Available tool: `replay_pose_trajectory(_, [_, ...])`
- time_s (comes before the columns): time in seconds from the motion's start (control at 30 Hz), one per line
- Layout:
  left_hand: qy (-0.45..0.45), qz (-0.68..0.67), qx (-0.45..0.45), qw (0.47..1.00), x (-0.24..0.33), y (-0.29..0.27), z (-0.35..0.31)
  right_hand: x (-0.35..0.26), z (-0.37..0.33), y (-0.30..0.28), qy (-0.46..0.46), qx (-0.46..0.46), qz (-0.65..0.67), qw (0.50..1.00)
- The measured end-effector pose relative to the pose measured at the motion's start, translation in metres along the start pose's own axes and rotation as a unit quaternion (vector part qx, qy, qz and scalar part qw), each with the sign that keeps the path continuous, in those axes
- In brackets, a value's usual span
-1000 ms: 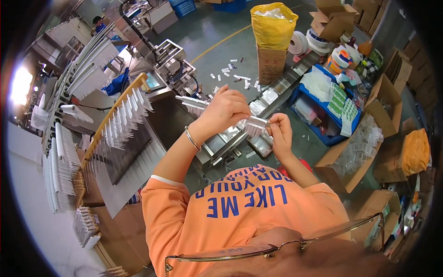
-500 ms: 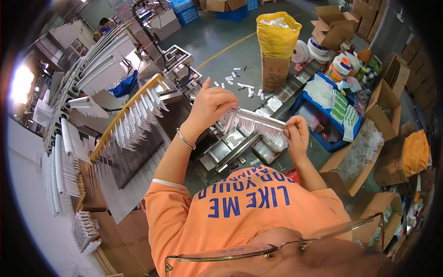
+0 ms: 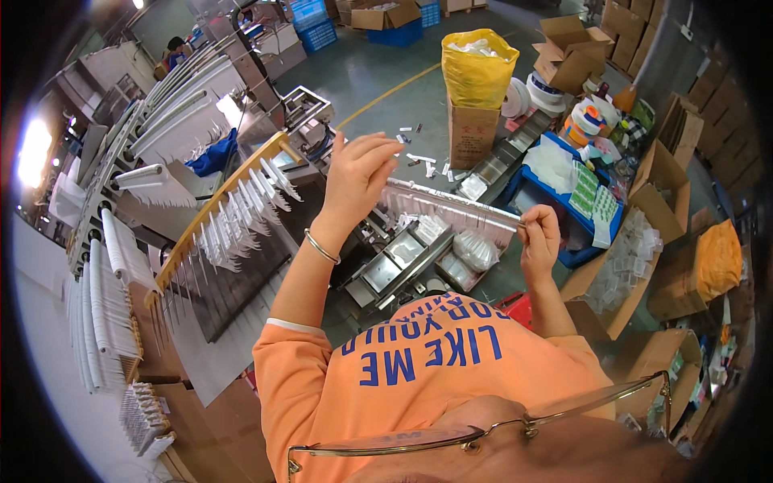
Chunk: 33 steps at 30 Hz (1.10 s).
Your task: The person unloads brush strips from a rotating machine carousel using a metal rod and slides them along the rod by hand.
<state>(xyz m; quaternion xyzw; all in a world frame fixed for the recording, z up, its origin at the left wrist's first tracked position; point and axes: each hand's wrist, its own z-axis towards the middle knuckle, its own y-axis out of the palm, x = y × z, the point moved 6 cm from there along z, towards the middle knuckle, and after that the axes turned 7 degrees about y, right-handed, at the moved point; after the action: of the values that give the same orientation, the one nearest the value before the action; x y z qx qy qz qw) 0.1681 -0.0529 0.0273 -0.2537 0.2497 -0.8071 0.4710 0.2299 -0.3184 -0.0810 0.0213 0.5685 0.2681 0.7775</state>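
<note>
I hold a long thin rod (image 3: 459, 203) strung with a row of small clear plastic pieces, stretched level between both hands. My left hand (image 3: 354, 173) pinches its left end, raised above a yellow-edged rack (image 3: 211, 211) lined with white hanging pieces. My right hand (image 3: 539, 235) grips the rod's right end, over a metal conveyor tray (image 3: 403, 266) that carries clear bags. A thin bracelet circles my left wrist. My orange shirt fills the lower middle.
Rolls and racks of white parts (image 3: 101, 298) stand at the left. A yellow bag in a cardboard box (image 3: 477, 80) is ahead, a blue crate (image 3: 564, 185) and open cartons (image 3: 644, 249) at the right. Another person (image 3: 173, 50) works far back left.
Both hands have drawn apart and risen, and the rod with its plastic pieces now spans wider between them. My left hand has lifted farther above the rack.
</note>
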Motion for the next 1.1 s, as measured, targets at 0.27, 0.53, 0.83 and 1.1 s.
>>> replay_pose_trajectory(0.27, [-0.027, -0.135, -0.125, 0.983, -0.021, 0.031, -0.001, 0.011, 0.037, -0.001, -0.015, -0.021, 0.019, 0.999])
replay_pose_trajectory(0.53, [-0.022, 0.041, -0.183, 0.982, -0.052, 0.048, 0.024, 0.053, 0.126, 0.004, 0.011, -0.084, 0.071, 0.994])
replay_pose_trajectory(0.83, [-0.226, 0.032, 0.232, 0.945, -0.150, 0.025, 0.030, 0.087, 0.253, -0.004, 0.034, -0.128, 0.109, 0.985])
replay_pose_trajectory(1.1, [-0.410, -0.271, 0.275, 0.826, -0.202, 0.096, 0.025, 0.121, 0.340, 0.003, -0.004, -0.134, 0.021, 0.991])
